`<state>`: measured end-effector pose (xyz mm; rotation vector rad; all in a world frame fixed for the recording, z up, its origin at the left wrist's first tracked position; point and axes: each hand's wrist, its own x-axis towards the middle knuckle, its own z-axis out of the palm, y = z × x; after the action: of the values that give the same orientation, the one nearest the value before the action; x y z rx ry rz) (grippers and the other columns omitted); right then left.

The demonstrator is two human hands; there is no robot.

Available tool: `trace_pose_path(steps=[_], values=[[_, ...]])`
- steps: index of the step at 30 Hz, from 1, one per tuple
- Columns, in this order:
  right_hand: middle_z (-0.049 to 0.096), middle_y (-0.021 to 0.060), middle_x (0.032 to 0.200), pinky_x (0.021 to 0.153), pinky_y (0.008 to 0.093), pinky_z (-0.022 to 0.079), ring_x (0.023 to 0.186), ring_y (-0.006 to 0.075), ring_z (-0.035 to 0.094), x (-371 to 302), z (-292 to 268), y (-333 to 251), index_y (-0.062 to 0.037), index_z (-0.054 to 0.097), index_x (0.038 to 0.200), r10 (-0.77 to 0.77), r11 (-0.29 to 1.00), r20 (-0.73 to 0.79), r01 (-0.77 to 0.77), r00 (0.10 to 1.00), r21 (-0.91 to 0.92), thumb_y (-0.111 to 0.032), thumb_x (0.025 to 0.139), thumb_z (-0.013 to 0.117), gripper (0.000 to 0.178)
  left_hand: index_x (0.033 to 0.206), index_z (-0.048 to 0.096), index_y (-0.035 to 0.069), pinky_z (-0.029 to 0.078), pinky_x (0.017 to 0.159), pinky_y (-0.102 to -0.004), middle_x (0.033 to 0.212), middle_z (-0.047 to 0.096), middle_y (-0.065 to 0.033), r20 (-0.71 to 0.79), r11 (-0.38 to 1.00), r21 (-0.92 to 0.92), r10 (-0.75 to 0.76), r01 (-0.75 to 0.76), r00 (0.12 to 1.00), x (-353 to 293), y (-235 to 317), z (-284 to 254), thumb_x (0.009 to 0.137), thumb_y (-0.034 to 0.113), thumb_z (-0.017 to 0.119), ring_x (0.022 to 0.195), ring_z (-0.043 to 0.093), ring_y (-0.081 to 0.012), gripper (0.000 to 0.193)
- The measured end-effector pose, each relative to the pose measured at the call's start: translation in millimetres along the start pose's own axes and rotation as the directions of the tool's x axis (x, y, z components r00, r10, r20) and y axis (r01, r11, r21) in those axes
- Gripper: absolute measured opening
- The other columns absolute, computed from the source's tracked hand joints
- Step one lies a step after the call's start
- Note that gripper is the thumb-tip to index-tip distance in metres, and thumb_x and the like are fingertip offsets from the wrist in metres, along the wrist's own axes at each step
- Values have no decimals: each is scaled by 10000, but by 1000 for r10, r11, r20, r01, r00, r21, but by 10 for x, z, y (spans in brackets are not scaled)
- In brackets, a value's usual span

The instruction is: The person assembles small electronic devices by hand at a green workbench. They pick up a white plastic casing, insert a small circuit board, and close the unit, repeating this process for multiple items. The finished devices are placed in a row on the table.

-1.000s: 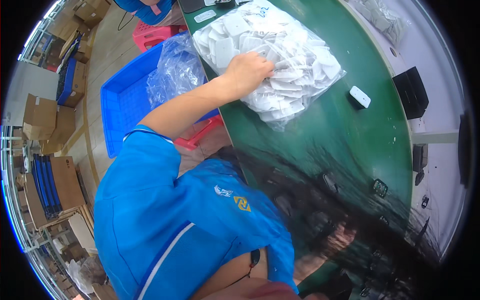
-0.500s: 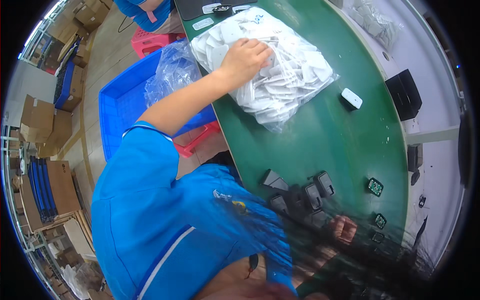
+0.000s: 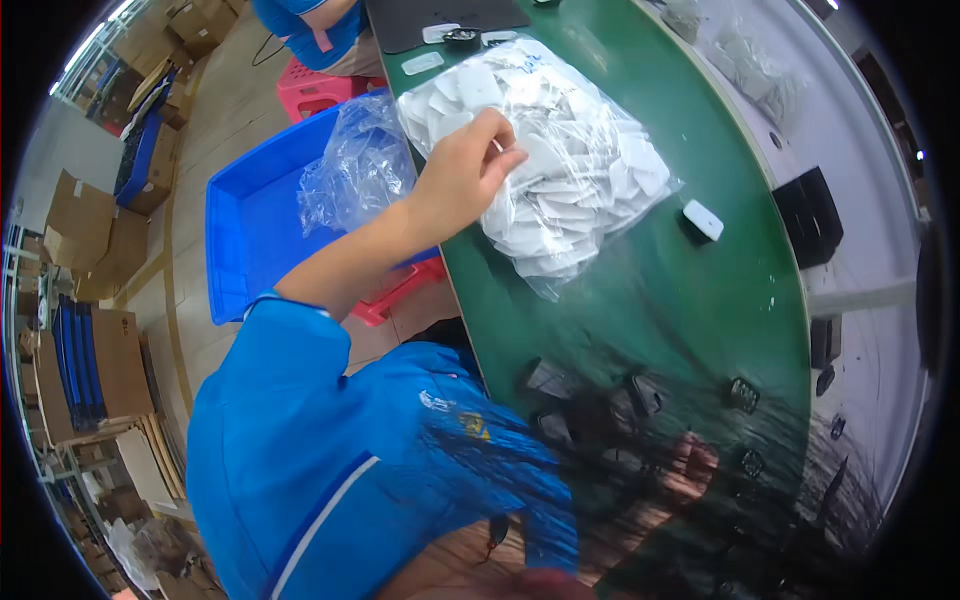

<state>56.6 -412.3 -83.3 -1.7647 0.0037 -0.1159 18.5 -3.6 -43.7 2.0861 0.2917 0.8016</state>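
White flat pieces [image 3: 585, 200] with rounded corners, heaped inside a clear plastic bag [image 3: 548, 287] lying along the near edge of the green bench [image 3: 610, 310], just short of the dark mat [image 3: 440, 22] on that same edge. Over the bag, left hand [image 3: 468, 172], reaching across the near edge, with fingers curled and only a narrow space to the thumb; cannot tell whether pinching a piece. Beside the bag, toward the far edge, a small block [image 3: 704, 220] with a white top. At the far edge, a black box [image 3: 808, 215]. Well apart from the bag, right hand [image 3: 692, 465] behind loose dark hair [image 3: 735, 500], near several dark casings [image 3: 552, 378]; cannot tell whether gripping anything. Outside the near edge, a blue crate [image 3: 228, 225] containing crumpled clear film [image 3: 352, 165], with a red stool [image 3: 303, 92] beyond.
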Motion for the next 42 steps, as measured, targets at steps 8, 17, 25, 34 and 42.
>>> trace_pose_path(steps=[8, 17, 25, 34, 42], values=[[547, 47, 862, 662, 194, 425, 739, 87, 517, -127, 905, -615, 4, 611, 847, -206, 978, 267, 189, 942, 85, 48, 795, 669, 90, 1110, 599, 30, 456, 530, -215, 815, 555, -46, 446, 719, -653, 113, 236, 888, -694, 645, 885, 907, -3, 535, 634, 608, -108, 216], [561, 16, 846, 591, 187, 373, 689, 61, 474, -228, 677, -317, -19, 634, 853, -168, 986, 202, 161, 965, 51, -42, 807, 699, 83, 1044, 624, 8, 500, 541, -226, 897, 569, -81, 616, 807, -556, 239, 200, 750, -801, 775, 1227, 876, -14, 583, 671, 626, -119, 174], [569, 50, 800, 579, 243, 397, 696, 134, 498, -167, 652, -378, -32, 619, 824, -246, 944, 214, 283, 945, -169, -58, 804, 692, 80, 1155, 514, -29, 527, 751, -269, 969, 625, -103, 727, 472, -580, -66, 664, 683, -855, 824, 1278, 924, 43, 541, 798, 642, -143, 244], [545, 59, 764, 556, 266, 403, 659, 157, 489, -140, 780, -344, -27, 589, 805, -358, 902, 123, 377, 926, -209, -48, 793, 697, 111, 1028, 532, -48, 516, 854, -287, 1043, 580, -94, 792, 421, -542, -33, 727, 609, -856, 764, 1355, 933, 39, 525, 972, 611, -163, 129], [500, 20, 762, 518, 206, 351, 596, 70, 442, -348, 936, -251, -30, 550, 802, -227, 972, -85, 231, 970, 38, -19, 819, 661, 113, 972, 552, -19, 495, 798, -264, 1016, 536, -78, 680, 689, -583, 123, 430, 723, -910, 770, 1333, 894, -2, 567, 925, 573, -133, 81]])
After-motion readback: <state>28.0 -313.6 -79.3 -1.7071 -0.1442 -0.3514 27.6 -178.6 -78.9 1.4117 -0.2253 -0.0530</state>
